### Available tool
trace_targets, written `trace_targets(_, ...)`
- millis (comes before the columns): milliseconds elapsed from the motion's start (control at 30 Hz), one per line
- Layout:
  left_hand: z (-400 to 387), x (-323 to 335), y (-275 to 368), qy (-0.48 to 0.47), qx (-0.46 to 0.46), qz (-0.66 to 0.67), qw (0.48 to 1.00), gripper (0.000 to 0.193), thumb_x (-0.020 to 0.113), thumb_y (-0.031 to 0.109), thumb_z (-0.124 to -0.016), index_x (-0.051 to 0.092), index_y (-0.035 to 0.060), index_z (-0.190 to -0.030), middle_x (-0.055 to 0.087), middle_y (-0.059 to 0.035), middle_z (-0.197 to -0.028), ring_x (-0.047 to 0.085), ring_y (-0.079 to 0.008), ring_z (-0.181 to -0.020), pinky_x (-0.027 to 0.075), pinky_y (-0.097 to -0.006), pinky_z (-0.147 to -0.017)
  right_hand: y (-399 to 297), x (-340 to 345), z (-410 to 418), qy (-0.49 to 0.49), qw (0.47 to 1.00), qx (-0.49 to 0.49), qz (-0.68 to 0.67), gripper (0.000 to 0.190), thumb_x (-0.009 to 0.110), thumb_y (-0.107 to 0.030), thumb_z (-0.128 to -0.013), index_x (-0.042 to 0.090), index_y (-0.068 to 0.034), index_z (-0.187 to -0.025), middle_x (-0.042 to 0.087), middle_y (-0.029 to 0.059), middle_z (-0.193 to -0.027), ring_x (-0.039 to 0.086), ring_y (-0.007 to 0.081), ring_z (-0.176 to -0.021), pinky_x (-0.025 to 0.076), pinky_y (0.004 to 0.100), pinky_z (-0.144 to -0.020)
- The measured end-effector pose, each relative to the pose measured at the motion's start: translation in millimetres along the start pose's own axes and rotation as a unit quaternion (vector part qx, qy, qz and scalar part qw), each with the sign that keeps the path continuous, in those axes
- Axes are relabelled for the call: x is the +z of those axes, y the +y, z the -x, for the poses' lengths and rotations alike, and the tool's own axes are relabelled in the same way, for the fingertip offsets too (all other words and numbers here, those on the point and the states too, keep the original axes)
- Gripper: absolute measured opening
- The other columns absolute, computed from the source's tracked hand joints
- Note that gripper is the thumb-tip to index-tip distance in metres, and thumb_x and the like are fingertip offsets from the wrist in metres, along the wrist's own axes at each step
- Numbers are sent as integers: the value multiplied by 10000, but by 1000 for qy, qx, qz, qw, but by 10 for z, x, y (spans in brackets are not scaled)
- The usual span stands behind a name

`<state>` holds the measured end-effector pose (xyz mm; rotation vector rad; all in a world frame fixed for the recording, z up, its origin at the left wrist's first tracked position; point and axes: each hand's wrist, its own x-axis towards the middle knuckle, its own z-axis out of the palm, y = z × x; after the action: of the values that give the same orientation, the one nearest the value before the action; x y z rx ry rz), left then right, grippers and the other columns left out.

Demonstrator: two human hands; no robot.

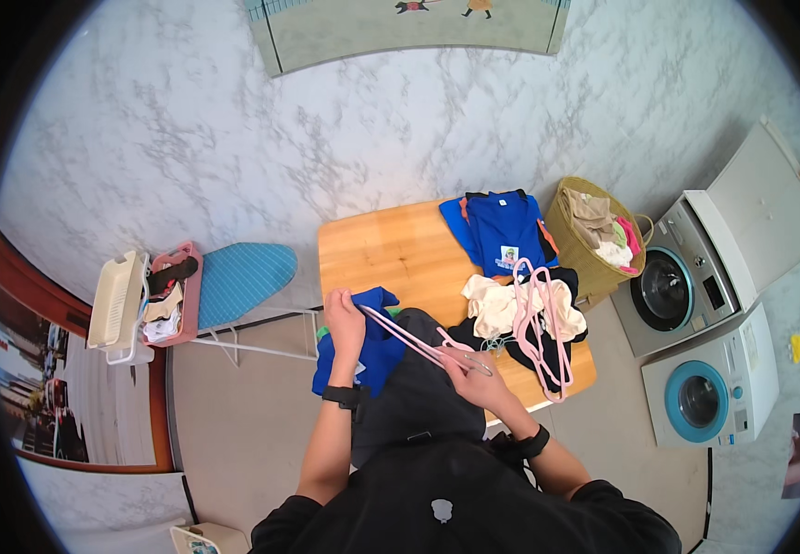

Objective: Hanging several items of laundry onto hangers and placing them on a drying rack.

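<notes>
My left hand (344,322) grips the upper edge of a blue garment (376,360) that hangs over the near left side of the wooden table (379,256). One end of a pink clothes hanger (403,336) reaches to that hand and the cloth; whether it sits inside the garment I cannot tell. Around the hanger's other end, by its metal hook, my right hand (473,377) is closed. Just right of it, more pink hangers (521,325) lie on cream clothing (490,305) and black clothing (466,336).
Folded blue shirts (504,232) are stacked at the table's back right. Beside them stands a wicker basket (570,260) of clothes. Two washing machines (708,291) are at right. At left, an ironing board (247,280) bears a pink basket (192,298) and a cream basket (112,298).
</notes>
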<state>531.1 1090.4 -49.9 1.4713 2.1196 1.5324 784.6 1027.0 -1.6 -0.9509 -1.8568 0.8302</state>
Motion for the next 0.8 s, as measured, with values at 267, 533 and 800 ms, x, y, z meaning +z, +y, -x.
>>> trace_targets(267, -63, -102, -23, -79, 30, -58, 995, 211, 443, 147, -951, 596, 5, -925, 604, -188, -933, 563, -376, -898, 431, -436, -805, -45, 112, 9, 26, 999, 31, -7, 203, 579, -130, -908, 664, 6, -1032, 614, 166, -672, 579, 225, -543, 439, 301, -538)
trace_targets(533, 84, -256, 224, -235, -29, 143, 961, 197, 434, 162, -985, 527, 8, -904, 525, -78, -846, 505, -189, -837, 411, -303, -791, -78, 238, 14, 31, 999, 23, 19, 221, 547, -159, -932, 656, -24, -1071, 605, 165, -666, 580, 245, -549, 438, 312, -536)
trace_targets(800, -77, -467, 333, -171, -4, 142, 975, 193, 560, -20, -743, 391, 64, -705, 325, 36, -656, 371, -86, -658, 338, -249, -585, -192, 145, 2, 42, 998, 45, -3, 226, 557, -175, -926, 673, -21, -1044, 634, 166, -674, 613, 235, -572, 451, 303, -545)
